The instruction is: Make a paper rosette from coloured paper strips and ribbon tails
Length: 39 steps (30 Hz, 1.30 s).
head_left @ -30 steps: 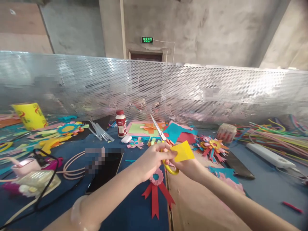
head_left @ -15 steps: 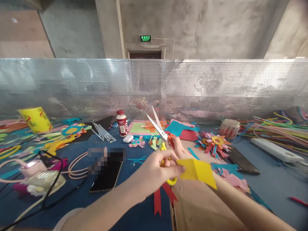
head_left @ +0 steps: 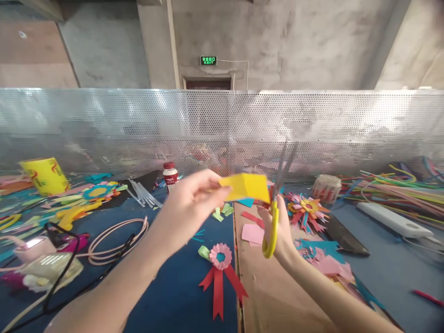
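My left hand (head_left: pixel 199 196) is closed, pinching the left end of a creased yellow piece of paper (head_left: pixel 255 186) raised above the table. My right hand (head_left: pixel 279 226) grips a pair of scissors (head_left: pixel 272 231) by yellow handles, just right of the paper. The blades point up and are parted; I cannot tell whether they touch the paper. Below, between my forearms, lies a pink paper rosette (head_left: pixel 221 257) with a blue centre and red ribbon tails (head_left: pixel 218 296). A pale green paper piece (head_left: pixel 204 252) sits at its left side.
A red-capped bottle (head_left: pixel 169 175), a yellow roll (head_left: pixel 45 175) and coiled cables (head_left: pixel 118 231) are on the left. To the right are paper flowers (head_left: pixel 307 208), a dark phone-like slab (head_left: pixel 347 236), a white power strip (head_left: pixel 395 219) and a glass jar (head_left: pixel 326 188). A perforated metal screen (head_left: pixel 208 125) stands behind.
My hands have moved apart and up, the scissors swinging to the right and more upright. The yellow paper has risen, uncovering the pink rosette. My left arm now covers the phone on the left.
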Each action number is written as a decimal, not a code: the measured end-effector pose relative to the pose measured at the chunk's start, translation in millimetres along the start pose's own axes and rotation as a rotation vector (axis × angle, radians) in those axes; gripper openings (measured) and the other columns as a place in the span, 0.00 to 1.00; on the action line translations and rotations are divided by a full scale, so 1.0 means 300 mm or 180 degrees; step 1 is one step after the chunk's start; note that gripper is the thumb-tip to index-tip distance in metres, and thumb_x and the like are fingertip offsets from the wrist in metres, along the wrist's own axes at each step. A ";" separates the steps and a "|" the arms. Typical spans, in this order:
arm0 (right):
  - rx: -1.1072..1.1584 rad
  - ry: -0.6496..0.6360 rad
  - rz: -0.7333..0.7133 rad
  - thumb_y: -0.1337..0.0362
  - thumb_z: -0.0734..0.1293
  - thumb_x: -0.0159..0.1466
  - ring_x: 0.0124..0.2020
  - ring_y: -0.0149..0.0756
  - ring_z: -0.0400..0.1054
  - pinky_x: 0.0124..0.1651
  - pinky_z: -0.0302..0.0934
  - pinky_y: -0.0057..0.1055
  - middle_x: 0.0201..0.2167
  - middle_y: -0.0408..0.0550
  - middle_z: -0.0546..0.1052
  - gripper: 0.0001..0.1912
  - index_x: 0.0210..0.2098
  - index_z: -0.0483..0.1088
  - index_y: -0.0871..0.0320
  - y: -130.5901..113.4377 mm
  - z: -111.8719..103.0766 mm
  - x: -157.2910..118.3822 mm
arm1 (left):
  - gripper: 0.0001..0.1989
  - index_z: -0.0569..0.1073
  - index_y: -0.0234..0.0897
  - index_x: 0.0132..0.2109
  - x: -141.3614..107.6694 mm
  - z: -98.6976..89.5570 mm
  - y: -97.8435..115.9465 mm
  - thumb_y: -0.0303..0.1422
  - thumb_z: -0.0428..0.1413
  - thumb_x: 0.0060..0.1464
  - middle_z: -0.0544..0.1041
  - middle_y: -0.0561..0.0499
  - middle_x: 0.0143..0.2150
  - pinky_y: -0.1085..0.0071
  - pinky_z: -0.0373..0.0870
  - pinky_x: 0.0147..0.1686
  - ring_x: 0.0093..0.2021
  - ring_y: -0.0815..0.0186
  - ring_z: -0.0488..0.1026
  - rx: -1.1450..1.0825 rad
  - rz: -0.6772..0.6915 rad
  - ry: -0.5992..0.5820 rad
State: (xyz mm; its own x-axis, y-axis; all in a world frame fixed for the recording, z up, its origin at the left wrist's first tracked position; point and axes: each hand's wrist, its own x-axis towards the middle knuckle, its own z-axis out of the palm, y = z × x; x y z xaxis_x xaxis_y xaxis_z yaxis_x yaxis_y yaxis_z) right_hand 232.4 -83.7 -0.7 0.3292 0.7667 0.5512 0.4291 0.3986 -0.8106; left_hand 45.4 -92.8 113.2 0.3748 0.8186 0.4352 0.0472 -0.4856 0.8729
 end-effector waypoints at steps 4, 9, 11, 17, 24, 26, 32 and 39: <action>0.0208 -0.0007 0.0187 0.60 0.56 0.59 0.31 0.37 0.62 0.36 0.62 0.36 0.31 0.45 0.65 0.07 0.36 0.58 0.54 0.058 0.010 0.000 | 0.06 0.68 0.34 0.32 0.074 -0.024 -0.014 0.33 0.55 0.53 0.77 0.51 0.29 0.76 0.69 0.23 0.28 0.67 0.75 0.0169 0.0580 0.0633; 0.0356 -0.0457 0.0224 0.60 0.60 0.58 0.27 0.34 0.62 0.30 0.61 0.31 0.27 0.42 0.67 0.08 0.36 0.62 0.56 0.040 0.038 -0.052 | 0.06 0.65 0.36 0.32 0.142 -0.016 -0.117 0.31 0.55 0.53 0.75 0.52 0.26 0.78 0.68 0.25 0.26 0.71 0.73 -0.0002 0.0735 0.1081; 0.0387 -0.0629 0.0162 0.62 0.61 0.57 0.28 0.34 0.63 0.30 0.61 0.29 0.29 0.43 0.68 0.10 0.38 0.63 0.56 0.018 0.042 -0.070 | 0.06 0.64 0.37 0.32 0.140 -0.015 -0.155 0.31 0.55 0.53 0.75 0.53 0.25 0.78 0.68 0.25 0.25 0.71 0.72 0.0013 0.0784 0.1185; 0.0430 -0.1174 0.0254 0.64 0.63 0.57 0.33 0.36 0.66 0.35 0.62 0.29 0.35 0.46 0.70 0.13 0.42 0.65 0.57 -0.005 0.062 -0.099 | 0.05 0.64 0.38 0.34 0.090 0.010 -0.198 0.31 0.54 0.54 0.73 0.55 0.24 0.75 0.67 0.27 0.26 0.70 0.72 0.0417 0.0879 0.1145; 0.0703 -0.1388 0.0460 0.61 0.61 0.57 0.34 0.38 0.64 0.38 0.61 0.32 0.31 0.45 0.68 0.12 0.40 0.64 0.58 -0.018 0.060 -0.113 | 0.05 0.63 0.38 0.35 0.056 0.059 -0.189 0.31 0.53 0.54 0.71 0.56 0.24 0.75 0.64 0.26 0.25 0.71 0.68 0.0411 0.0728 0.0837; 0.0511 -0.1336 0.0541 0.62 0.61 0.56 0.34 0.38 0.63 0.37 0.60 0.32 0.31 0.45 0.67 0.12 0.39 0.64 0.59 -0.021 0.057 -0.112 | 0.05 0.62 0.38 0.36 0.052 0.064 -0.190 0.31 0.53 0.54 0.70 0.56 0.23 0.75 0.63 0.26 0.25 0.71 0.67 0.0302 0.0663 0.0737; 0.0363 -0.1309 0.0485 0.66 0.59 0.52 0.32 0.38 0.62 0.35 0.59 0.31 0.30 0.45 0.66 0.13 0.38 0.64 0.60 -0.017 0.052 -0.110 | 0.05 0.62 0.38 0.37 0.050 0.069 -0.203 0.32 0.52 0.55 0.70 0.56 0.24 0.74 0.63 0.26 0.25 0.70 0.67 0.0226 0.0630 0.0672; 0.0428 -0.1349 0.0481 0.67 0.59 0.53 0.33 0.38 0.62 0.39 0.60 0.34 0.29 0.44 0.66 0.12 0.37 0.64 0.58 -0.011 0.053 -0.114 | 0.05 0.62 0.38 0.37 0.043 0.083 -0.205 0.31 0.52 0.55 0.71 0.55 0.25 0.73 0.64 0.27 0.26 0.69 0.68 0.0396 0.0669 0.0685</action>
State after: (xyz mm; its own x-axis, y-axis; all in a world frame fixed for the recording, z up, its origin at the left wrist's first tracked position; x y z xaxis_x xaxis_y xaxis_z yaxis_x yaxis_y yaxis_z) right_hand 206.5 -103.2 -20.0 -0.0050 0.9479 0.3185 0.2807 0.3070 -0.9094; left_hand 70.5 -60.0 59.8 0.1847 0.7361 0.6512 0.1074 -0.6738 0.7311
